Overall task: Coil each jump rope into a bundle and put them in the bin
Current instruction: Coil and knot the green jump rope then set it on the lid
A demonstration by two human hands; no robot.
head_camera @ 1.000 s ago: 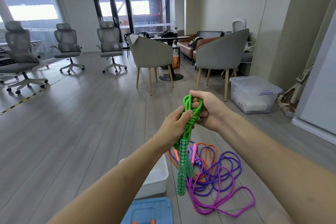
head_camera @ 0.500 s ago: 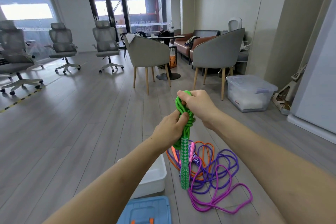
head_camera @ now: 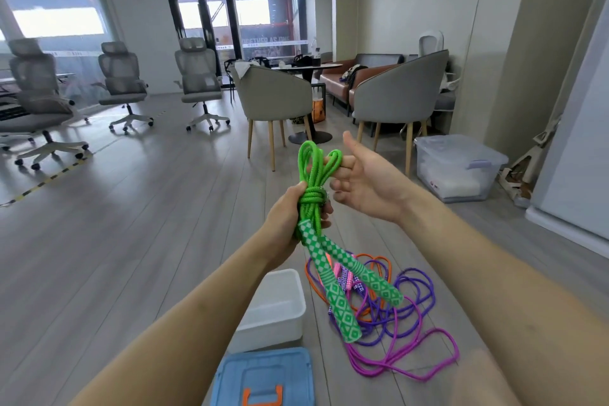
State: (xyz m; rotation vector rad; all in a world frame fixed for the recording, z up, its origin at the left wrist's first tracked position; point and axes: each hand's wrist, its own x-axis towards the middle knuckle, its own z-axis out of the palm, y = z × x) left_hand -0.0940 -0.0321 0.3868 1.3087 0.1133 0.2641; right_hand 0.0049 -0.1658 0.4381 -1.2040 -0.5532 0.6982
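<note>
My left hand (head_camera: 286, 221) is closed around a green jump rope (head_camera: 311, 175), gripping it at the wrapped knot in its middle. The coiled loops stick up above my fist, and the two green-and-white patterned handles (head_camera: 339, 300) hang down below it. My right hand (head_camera: 369, 184) is spread beside the loops, thumb up, with its index finger poking through one loop. Below on the floor stands a white bin (head_camera: 276, 306); I see nothing in it. Right of the bin, purple (head_camera: 412, 287), pink (head_camera: 428, 359) and orange (head_camera: 311, 280) ropes lie loose in a tangle.
A blue lid (head_camera: 263, 379) with an orange handle lies on the floor in front of the bin. A clear lidded storage box (head_camera: 458, 168) sits by the right wall. Two grey armchairs (head_camera: 273, 95) and a round table stand ahead, office chairs at the left.
My right hand has let go of the top of the green bundle and spread out, keeping one finger in a loop. The handles have swung to the right, and the left hand keeps its grip.
</note>
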